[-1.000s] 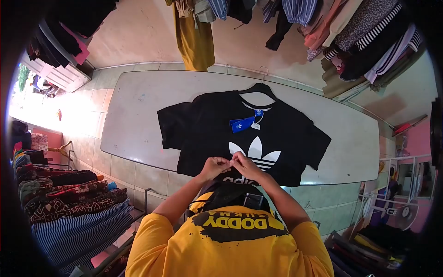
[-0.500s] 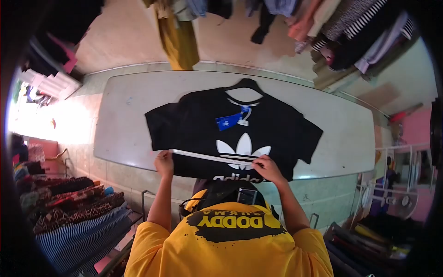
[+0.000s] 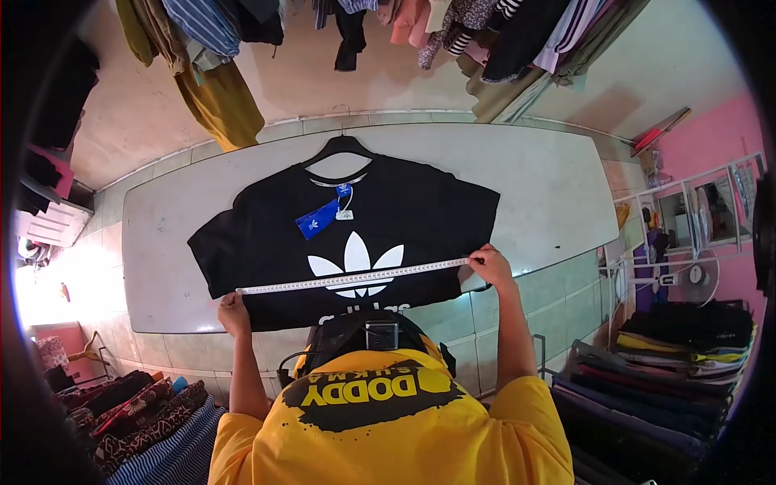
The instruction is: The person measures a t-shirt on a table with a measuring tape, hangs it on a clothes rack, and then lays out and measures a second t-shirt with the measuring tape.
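Observation:
A black T-shirt (image 3: 420, 210) with a white trefoil print lies spread on the table, its collar pointing away from me. A black hanger (image 3: 343, 145) sits in its neck, and a blue paper tag (image 3: 318, 219) hangs from the collar. Stretched across the chest print is a white tape measure (image 3: 356, 278), nearly straight. My left hand (image 3: 234, 314) pinches one end by the shirt's left side edge, below the sleeve. At the opposite side edge, my right hand (image 3: 491, 267) pinches the tape under the other sleeve.
The T-shirt rests on a long pale table (image 3: 558, 178). Hanging clothes (image 3: 222, 101) line the wall beyond it. Patterned garments (image 3: 153, 432) are stacked at lower left, and dark folded clothes (image 3: 647, 404) at lower right. A white rack (image 3: 687, 194) and a fan (image 3: 693, 279) stand at right.
My right hand has moved right along the tape, from the middle of the print to the shirt's side edge. The tape now spans the chest. The camera view has shifted.

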{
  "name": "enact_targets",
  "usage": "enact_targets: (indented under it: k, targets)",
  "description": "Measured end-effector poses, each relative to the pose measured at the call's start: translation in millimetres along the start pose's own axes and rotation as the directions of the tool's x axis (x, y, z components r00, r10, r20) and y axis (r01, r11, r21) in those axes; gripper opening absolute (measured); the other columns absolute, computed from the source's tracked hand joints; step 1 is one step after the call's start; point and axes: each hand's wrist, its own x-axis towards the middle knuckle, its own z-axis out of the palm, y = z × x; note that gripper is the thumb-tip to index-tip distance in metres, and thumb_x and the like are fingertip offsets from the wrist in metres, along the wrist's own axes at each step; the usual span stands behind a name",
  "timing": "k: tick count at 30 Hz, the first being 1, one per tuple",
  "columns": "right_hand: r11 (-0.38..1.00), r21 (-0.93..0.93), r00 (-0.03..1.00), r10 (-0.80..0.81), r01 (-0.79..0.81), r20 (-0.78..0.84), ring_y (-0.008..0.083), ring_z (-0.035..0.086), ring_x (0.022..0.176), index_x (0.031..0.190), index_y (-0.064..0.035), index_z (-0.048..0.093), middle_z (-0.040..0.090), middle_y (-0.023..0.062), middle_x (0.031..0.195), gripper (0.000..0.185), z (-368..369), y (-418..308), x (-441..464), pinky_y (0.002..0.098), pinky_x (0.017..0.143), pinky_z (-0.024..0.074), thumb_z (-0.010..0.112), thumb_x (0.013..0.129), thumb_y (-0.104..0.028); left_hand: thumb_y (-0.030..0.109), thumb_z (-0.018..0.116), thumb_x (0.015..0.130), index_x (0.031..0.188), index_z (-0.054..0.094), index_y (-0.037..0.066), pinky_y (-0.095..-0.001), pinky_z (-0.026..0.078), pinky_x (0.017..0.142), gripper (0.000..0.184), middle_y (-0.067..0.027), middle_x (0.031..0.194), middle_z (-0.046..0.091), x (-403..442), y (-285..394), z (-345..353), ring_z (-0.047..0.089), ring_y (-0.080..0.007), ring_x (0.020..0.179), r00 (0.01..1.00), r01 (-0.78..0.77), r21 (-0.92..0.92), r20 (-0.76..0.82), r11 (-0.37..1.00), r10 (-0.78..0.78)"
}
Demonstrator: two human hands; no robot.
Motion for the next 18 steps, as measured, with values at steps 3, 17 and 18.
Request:
enact_targets:
  k: [3, 17, 18]
  targets:
    - [0.999, -0.035, 0.999, 0.038, -0.037, 0.020, 0.0243, 0.058, 0.074, 0.076, -0.0127, 0.066, 0.057, 0.0057, 0.076, 0.013, 1, -4, 1, 0.0349, 0.065, 0.0474, 0.064, 0.070, -0.024, 0.019, 0.066, 0.077, 0.076, 0.063, -0.003, -0.0276, 0.044, 0.057, 0.022, -0.0093, 0.066, 0.063, 0, 0, 0, 0.058, -0.0144, 0.059, 1.000, -0.011, 0.030, 0.015, 0.999, 0.011]
    - [0.994, 0.036, 0.995, -0.101, 0.100, 0.027, 0.0276, 0.057, 0.072, 0.076, -0.0065, 0.061, 0.055, 0.0090, 0.077, 0.023, -5, 0, -2, 0.0364, 0.066, 0.0468, 0.065, 0.071, -0.028, 0.029, 0.060, 0.083, 0.076, 0.062, -0.004, -0.0282, 0.041, 0.053, 0.034, -0.0091, 0.061, 0.059, 2, -10, -3, 0.053, -0.0128, 0.054, 0.997, -0.070, -0.048, 0.009, 0.996, 0.071]
    - [0.987, 0.079, 0.989, -0.143, 0.140, 0.041, 0.0279, 0.057, 0.071, 0.077, -0.0049, 0.059, 0.055, 0.0097, 0.078, 0.028, -7, -1, -2, 0.0362, 0.065, 0.0467, 0.066, 0.071, -0.031, 0.033, 0.056, 0.085, 0.075, 0.061, -0.004, -0.0290, 0.040, 0.052, 0.039, -0.0093, 0.060, 0.059, -2, 0, -9, 0.051, -0.0132, 0.054, 0.997, -0.057, -0.004, 0.050, 0.998, 0.057]
